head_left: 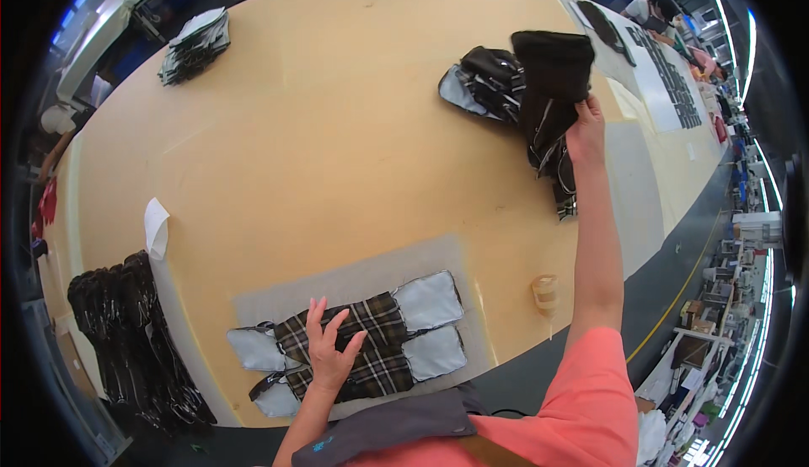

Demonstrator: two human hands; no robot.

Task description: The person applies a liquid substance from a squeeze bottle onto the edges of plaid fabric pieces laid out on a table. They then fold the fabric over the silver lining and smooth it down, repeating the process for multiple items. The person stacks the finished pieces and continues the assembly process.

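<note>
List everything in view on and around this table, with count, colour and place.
Table: one, tan, fills the view.
Plaid piece: one, dark plaid with grey panels, near edge, under the left hand.
Dark piece: one, lifted at the far right.
Plaid stack: one, dark and grey, beside the lifted piece.
Folded stack: one, grey-green, far left.
Black pile: one, left edge.
White paper: one, left of centre.
Tape roll: one, tan, near edge.
Left hand: flat on the plaid piece.
Right hand: holds the dark piece.

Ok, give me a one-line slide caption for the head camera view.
Left hand flat on a plaid garment piece; right hand lifts a dark fabric piece from a stack across the table.
</note>
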